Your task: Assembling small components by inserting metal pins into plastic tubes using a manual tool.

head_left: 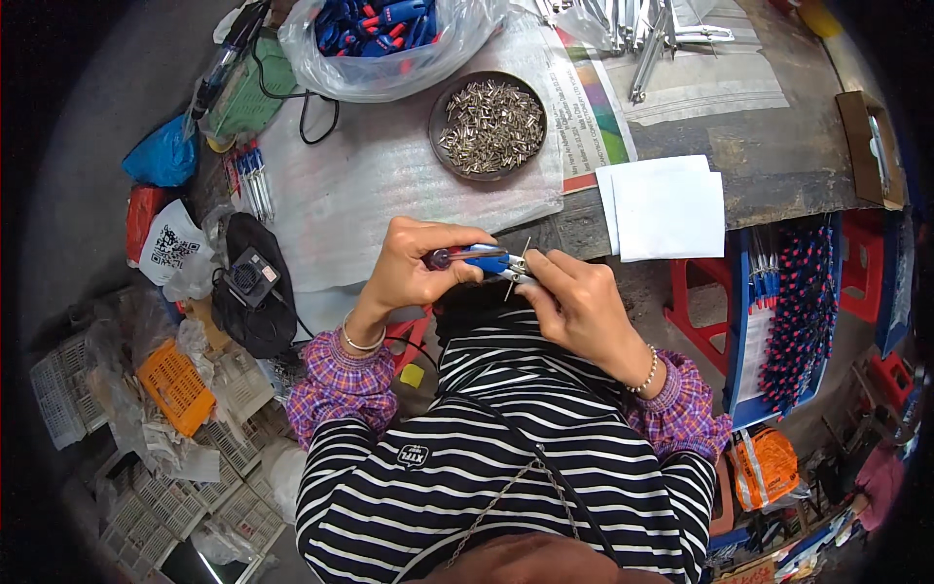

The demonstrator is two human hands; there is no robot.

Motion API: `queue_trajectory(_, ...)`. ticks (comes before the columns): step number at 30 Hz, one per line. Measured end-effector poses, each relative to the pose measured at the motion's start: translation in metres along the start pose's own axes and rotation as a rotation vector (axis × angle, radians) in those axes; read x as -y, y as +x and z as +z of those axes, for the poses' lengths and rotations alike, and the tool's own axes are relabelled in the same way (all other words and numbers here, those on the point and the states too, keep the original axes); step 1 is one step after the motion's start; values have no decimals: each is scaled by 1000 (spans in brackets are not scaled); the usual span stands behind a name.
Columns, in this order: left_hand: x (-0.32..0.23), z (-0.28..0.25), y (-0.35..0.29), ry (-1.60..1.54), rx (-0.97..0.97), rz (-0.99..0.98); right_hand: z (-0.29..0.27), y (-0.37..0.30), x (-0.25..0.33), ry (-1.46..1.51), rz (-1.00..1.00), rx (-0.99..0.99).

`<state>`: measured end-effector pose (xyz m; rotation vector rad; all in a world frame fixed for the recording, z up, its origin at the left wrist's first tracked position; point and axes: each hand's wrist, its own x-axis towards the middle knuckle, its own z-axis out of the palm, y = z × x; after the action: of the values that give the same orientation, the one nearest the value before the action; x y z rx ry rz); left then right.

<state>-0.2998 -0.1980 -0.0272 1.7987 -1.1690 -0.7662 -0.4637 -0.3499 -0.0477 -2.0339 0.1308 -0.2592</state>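
Note:
In front of my waist, my left hand (424, 261) is closed around a small hand tool (486, 260) with a blue plastic part and a metal end. A dark red rounded end (440, 259) shows between the left thumb and fingers; whether it belongs to the same tool I cannot tell. My right hand (576, 300) pinches the tool's metal end, where a thin metal rod (526, 249) sticks out crosswise. The fingers partly hide the joint. Beyond my hands stands a round dark bowl (489, 176) full of small silvery metal pins.
A clear plastic bag (341, 80) of blue-and-red plastic parts lies at the far left. Silvery metal pieces (654, 54) are heaped at the back right. White sheets (671, 216) lie near the table edge. A blue tray (736, 336) of blue-and-red-handled tools stands at right, beside a red stool (696, 302).

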Motion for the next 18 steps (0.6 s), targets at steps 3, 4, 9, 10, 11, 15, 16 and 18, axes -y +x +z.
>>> queue_trajectory(3, 4, 3, -2, -10, -21, 8, 1, -1, -1, -12, 0, -24)
queue_trajectory(4, 3, 3, -1, -10, -22, 8, 0, -1, 0, -18, 0, -23)
queue_trajectory(9, 4, 4, -1, 1, -12, 35, 1, -2, -1, -34, 16, -8)
queue_trajectory(10, 4, 4, 0, 1, -12, 35, 2, -2, -1, -30, 16, -20)
queue_trajectory(11, 4, 5, 0, 6, -12, 26, 2, -2, -1, -26, 16, -32)
queue_trajectory(15, 0, 7, 1, 6, -19, 6, 0, -1, -1, -29, 23, -19)
queue_trajectory(16, 0, 7, 0, 6, -21, 7, 0, -1, 0, -33, 17, -13)
queue_trajectory(18, 2, 7, -1, -5, -18, 12, 0, -1, -1, -36, 11, -6)
